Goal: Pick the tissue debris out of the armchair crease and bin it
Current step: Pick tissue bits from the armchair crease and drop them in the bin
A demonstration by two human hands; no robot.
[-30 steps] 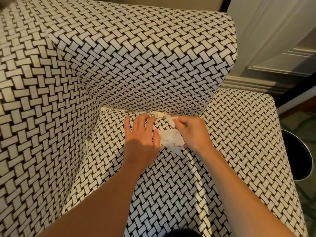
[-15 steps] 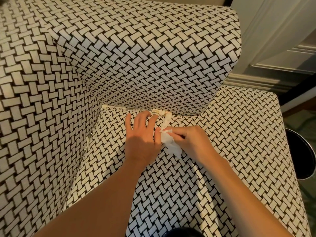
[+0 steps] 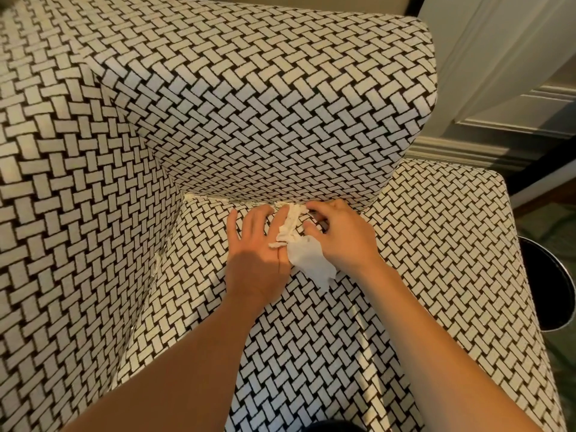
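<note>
The armchair has black-and-white woven fabric, and its seat cushion meets the armrest at a crease. White tissue debris lies at that crease, one twisted end still reaching into the gap. My right hand is curled over the tissue, fingertips at the crease, gripping it. Beside it, my left hand lies flat on the seat with fingers spread, its fingertips touching the tissue's left edge. More pale shreds line the crease farther left.
A dark round bin with a shiny rim stands on the floor just right of the seat. The chair's back rises on the left. White wall panelling is behind the chair.
My right hand has gone back up to the crease with the tissue bunched under it. The left hand has stayed flat in the same spot.
</note>
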